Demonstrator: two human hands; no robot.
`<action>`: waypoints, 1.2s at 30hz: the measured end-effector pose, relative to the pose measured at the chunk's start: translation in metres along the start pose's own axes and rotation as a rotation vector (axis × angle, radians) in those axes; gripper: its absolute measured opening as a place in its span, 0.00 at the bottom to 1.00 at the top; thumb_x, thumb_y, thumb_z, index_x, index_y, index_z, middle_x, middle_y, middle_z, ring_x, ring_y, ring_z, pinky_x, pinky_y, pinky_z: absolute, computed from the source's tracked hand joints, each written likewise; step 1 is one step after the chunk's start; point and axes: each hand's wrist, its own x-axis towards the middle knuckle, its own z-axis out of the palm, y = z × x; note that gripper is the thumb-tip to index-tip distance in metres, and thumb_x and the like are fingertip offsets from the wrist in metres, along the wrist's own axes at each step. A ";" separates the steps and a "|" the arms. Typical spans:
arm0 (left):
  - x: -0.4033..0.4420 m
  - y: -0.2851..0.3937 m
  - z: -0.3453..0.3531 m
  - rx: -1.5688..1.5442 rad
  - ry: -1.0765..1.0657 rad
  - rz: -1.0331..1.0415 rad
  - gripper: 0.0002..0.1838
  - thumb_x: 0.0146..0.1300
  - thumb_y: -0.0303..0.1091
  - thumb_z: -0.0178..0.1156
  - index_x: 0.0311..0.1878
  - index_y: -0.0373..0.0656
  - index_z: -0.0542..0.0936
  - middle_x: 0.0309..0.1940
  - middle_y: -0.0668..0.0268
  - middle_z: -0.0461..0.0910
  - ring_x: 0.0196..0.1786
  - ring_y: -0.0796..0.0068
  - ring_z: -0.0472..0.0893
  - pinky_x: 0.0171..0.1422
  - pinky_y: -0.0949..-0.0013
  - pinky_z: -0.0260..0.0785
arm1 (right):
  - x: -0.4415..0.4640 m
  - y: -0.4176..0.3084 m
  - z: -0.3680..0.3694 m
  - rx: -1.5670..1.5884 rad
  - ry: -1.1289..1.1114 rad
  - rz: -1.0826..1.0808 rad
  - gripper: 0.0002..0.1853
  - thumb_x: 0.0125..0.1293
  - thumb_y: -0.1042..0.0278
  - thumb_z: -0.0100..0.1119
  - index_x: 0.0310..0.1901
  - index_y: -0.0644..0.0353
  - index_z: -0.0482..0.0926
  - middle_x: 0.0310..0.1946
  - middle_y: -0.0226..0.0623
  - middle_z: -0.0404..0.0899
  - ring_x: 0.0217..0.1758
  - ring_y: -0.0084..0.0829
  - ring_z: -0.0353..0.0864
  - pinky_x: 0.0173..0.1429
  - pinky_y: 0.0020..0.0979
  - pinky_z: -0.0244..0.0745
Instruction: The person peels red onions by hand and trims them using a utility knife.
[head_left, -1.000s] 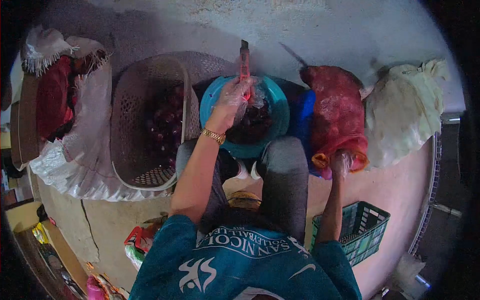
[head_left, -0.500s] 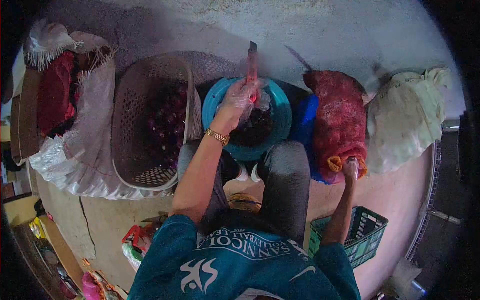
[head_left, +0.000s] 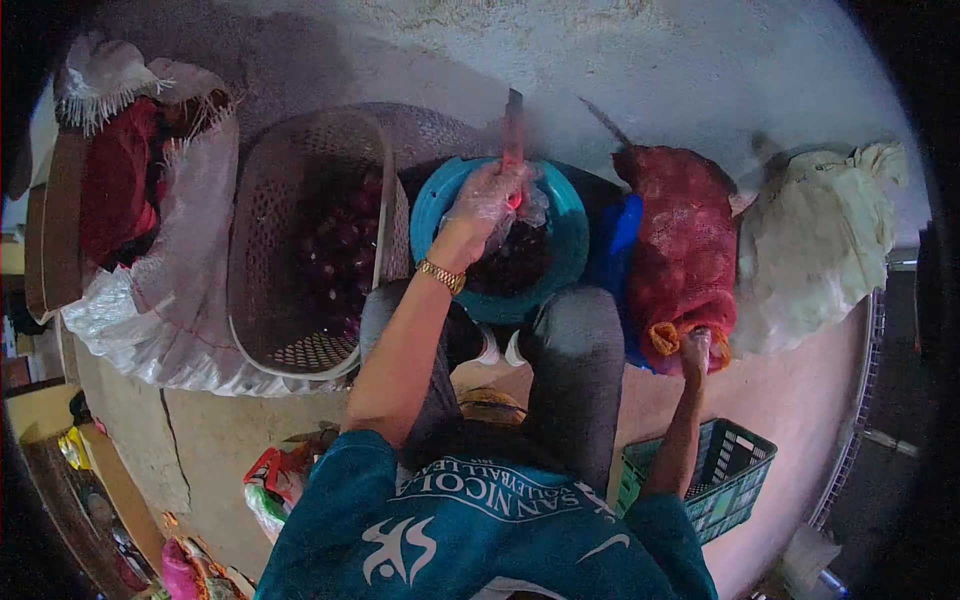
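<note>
My left hand, in a clear plastic glove with a gold watch at the wrist, is closed on a red cutter whose dark end points away from me. It is over a blue basin with dark purple pieces inside. My right hand is at the orange-edged mouth of a red mesh sack of round produce that looks like red onions. The fingers of that hand are hidden at the sack's opening, so its grip does not show.
Left of the basin stands a pale perforated basket holding dark purple produce. A white woven sack lies beyond it. Another pale sack is at the right, with a green crate nearer me. A wall rises behind.
The view has shifted slightly. My right hand has moved a little at the sack's mouth. My left hand stays over the basin, still holding the cutter.
</note>
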 end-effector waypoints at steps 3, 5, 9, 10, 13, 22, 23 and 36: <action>-0.002 -0.001 -0.001 0.004 0.008 0.025 0.15 0.67 0.43 0.59 0.44 0.40 0.80 0.29 0.72 0.77 0.32 0.82 0.75 0.38 0.75 0.68 | -0.029 -0.015 -0.027 0.399 0.119 0.178 0.12 0.57 0.67 0.53 0.38 0.67 0.74 0.38 0.49 0.74 0.46 0.44 0.73 0.52 0.42 0.68; -0.002 0.001 0.000 0.012 -0.001 0.019 0.15 0.67 0.43 0.59 0.44 0.40 0.80 0.29 0.72 0.77 0.32 0.82 0.75 0.38 0.75 0.69 | -0.054 0.013 0.002 1.023 0.180 0.443 0.18 0.61 0.63 0.56 0.47 0.68 0.70 0.43 0.48 0.73 0.51 0.40 0.73 0.53 0.39 0.68; 0.000 -0.001 0.000 0.012 -0.021 -0.015 0.16 0.68 0.44 0.59 0.45 0.40 0.80 0.30 0.72 0.76 0.33 0.82 0.74 0.40 0.75 0.68 | -0.084 -0.047 -0.127 0.665 0.082 0.250 0.20 0.64 0.56 0.54 0.54 0.58 0.74 0.39 0.31 0.74 0.42 0.26 0.74 0.40 0.29 0.70; -0.002 0.002 0.002 0.011 -0.020 -0.014 0.16 0.68 0.44 0.59 0.45 0.40 0.80 0.30 0.72 0.76 0.33 0.82 0.74 0.40 0.75 0.68 | -0.091 -0.059 -0.138 0.664 0.082 0.249 0.20 0.64 0.56 0.54 0.54 0.58 0.74 0.39 0.31 0.74 0.42 0.26 0.74 0.40 0.29 0.70; -0.009 0.007 0.007 -0.012 -0.030 0.002 0.15 0.68 0.44 0.58 0.45 0.40 0.80 0.30 0.73 0.76 0.33 0.83 0.73 0.40 0.76 0.67 | -0.123 -0.041 -0.123 1.485 0.013 0.713 0.24 0.66 0.50 0.56 0.54 0.62 0.72 0.39 0.32 0.75 0.36 0.23 0.72 0.37 0.26 0.68; -0.006 0.004 0.006 -0.010 -0.048 -0.008 0.15 0.68 0.44 0.58 0.44 0.40 0.79 0.29 0.74 0.75 0.33 0.82 0.74 0.39 0.75 0.68 | -0.121 -0.184 -0.370 1.420 -0.133 0.551 0.22 0.65 0.61 0.62 0.56 0.63 0.70 0.44 0.40 0.78 0.45 0.28 0.77 0.48 0.25 0.72; -0.002 -0.001 0.003 -0.012 -0.053 -0.005 0.16 0.68 0.44 0.57 0.45 0.40 0.79 0.30 0.73 0.75 0.33 0.82 0.74 0.39 0.75 0.69 | -0.107 -0.197 -0.386 1.550 -0.152 0.593 0.22 0.64 0.62 0.63 0.56 0.63 0.70 0.46 0.41 0.77 0.48 0.29 0.76 0.50 0.25 0.72; -0.020 0.018 0.007 0.032 0.063 0.162 0.19 0.68 0.47 0.58 0.50 0.41 0.78 0.33 0.74 0.75 0.33 0.84 0.73 0.35 0.79 0.67 | 0.102 -0.357 -0.342 2.245 -0.438 0.102 0.23 0.67 0.42 0.55 0.48 0.55 0.75 0.40 0.34 0.80 0.41 0.30 0.78 0.40 0.33 0.74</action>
